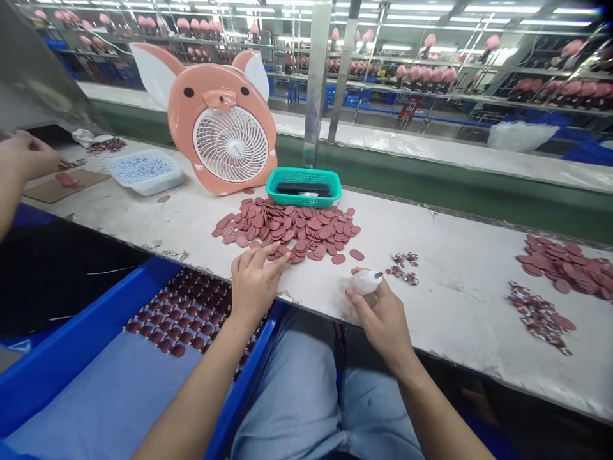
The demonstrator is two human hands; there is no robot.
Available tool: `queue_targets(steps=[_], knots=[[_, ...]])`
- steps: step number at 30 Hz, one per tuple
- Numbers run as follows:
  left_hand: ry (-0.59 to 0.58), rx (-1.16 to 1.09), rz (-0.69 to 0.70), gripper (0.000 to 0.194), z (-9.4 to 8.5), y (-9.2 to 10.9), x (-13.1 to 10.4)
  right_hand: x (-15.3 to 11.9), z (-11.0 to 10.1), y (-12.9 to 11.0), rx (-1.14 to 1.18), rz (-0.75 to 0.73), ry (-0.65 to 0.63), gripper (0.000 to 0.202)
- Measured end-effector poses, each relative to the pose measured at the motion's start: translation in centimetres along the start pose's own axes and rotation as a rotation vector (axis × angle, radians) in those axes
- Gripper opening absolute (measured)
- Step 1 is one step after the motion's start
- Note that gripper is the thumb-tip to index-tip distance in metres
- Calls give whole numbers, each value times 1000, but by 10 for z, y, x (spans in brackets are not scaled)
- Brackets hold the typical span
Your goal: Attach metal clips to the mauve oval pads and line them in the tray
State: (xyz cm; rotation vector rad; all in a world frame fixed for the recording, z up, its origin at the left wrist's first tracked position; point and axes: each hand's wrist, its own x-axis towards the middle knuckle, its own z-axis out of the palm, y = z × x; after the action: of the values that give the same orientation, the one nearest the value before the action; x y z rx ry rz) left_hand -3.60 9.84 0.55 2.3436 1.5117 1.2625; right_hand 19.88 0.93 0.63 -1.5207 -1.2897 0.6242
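Note:
My left hand (pixel 253 281) reaches palm down to the front edge of a heap of reddish-brown oval pieces (pixel 311 227), its fingers apart and the tips at the nearest pieces. Whether a fingertip presses on one I cannot tell. My right hand (pixel 385 316) is closed around a small white squeeze bottle (pixel 364 281) with a thin dark tip. The bottle is tilted, its tip pointing right towards a few small brown-and-white parts (pixel 407 271) on the table. Two loose ovals (pixel 356 254) lie between the heap and the bottle.
Behind the heap stand a green basket (pixel 330 199) and an orange animal-shaped fan (pixel 220 128). More ovals (pixel 565 265) and small parts (pixel 539 313) lie right. A blue crate (pixel 103 364) holds rows of brown pieces below left. Another person's hand (pixel 29 156) works beyond a white tub (pixel 153 182).

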Motion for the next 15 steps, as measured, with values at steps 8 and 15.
queue_targets(steps=[8,15], knots=[[-68,-737,-156,19,-19,74,-66,-30,14,-28,611,416,-439,49],[-14,-1048,-451,30,-16,108,-108,-59,26,-46,891,662,-492,55]])
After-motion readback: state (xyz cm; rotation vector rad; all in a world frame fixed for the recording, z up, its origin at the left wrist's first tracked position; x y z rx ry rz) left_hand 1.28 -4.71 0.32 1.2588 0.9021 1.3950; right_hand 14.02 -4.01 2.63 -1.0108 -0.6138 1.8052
